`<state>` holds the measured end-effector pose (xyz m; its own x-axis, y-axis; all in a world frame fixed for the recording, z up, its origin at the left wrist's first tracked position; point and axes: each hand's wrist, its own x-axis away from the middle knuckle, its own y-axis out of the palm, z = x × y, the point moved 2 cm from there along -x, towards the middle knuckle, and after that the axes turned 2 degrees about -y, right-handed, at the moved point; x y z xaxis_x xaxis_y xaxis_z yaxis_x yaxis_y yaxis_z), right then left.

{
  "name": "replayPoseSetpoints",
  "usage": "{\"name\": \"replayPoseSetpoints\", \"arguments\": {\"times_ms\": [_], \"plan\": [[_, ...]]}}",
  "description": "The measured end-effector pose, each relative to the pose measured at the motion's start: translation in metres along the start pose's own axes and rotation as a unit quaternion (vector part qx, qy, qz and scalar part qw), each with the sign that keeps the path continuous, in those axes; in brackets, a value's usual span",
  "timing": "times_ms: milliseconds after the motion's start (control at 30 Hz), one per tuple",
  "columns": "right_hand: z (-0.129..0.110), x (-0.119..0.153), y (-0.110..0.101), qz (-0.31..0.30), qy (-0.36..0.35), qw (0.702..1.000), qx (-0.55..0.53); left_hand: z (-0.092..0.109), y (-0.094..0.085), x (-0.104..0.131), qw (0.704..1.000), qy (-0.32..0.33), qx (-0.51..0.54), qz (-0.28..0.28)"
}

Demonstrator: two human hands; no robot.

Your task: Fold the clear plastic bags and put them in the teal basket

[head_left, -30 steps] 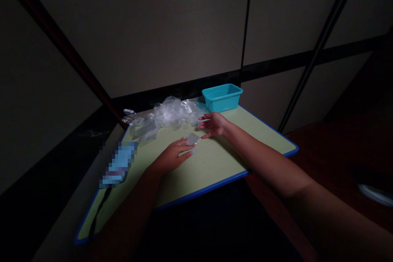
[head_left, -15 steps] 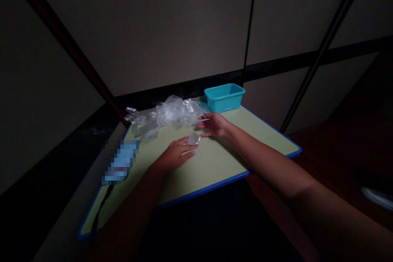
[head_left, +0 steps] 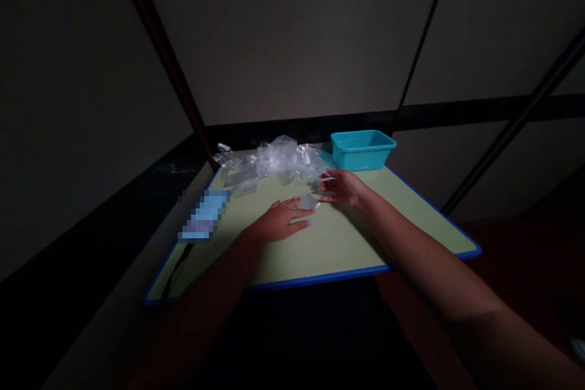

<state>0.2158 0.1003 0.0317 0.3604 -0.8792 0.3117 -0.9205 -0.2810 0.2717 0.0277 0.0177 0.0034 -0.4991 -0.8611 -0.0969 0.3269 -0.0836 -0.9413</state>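
**A:** ok where's the little clear plastic piece (head_left: 309,202) and who's got it?

**B:** Just below and right of mid-frame, looks like it's lying on the tabletop (head_left: 333,247). Left grip (head_left: 281,221) is palm-down, fingers spread, tips overlapping its left edge. Right grip (head_left: 343,187) is loosely curled off its right end, not clamped on anything I can see. Can't tell if those fingertips touch it.

**A:** what could go wrong?

**B:** imo it skids or creases. It looks thin and slick, so a sideways shove without a pinch might do it. Dim light plus see-through plastic = easy to miss an edge too. And the crumpled plastic heap (head_left: 283,161) sits just above it in the frame, so stray right fingertips could snag that instead.

**A:** which way's it pointing?

**B:** Seems like a corner aims at frame right, toward the right grip, with the long axis roughly left-to-right. Left end's under fingers though, so not 100% on that.
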Motion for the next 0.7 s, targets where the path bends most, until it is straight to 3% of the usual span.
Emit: {"name": "replayPoseSetpoints", "arguments": {"times_ms": [233, 367, 700], "plan": [[0.002, 0.0, -0.007, 0.063, 0.013, 0.974, 0.218, -0.003, 0.001, -0.003, 1.0, 0.001, 0.003, 0.031], [0.006, 0.003, -0.005, 0.043, 0.0, 0.941, 0.335, -0.005, 0.001, -0.004, 0.998, 0.024, -0.012, 0.049], [0.019, -0.001, 0.0, -0.032, 0.003, 0.927, 0.374, -0.001, 0.001, -0.003, 1.0, 0.003, 0.011, -0.028]]}}
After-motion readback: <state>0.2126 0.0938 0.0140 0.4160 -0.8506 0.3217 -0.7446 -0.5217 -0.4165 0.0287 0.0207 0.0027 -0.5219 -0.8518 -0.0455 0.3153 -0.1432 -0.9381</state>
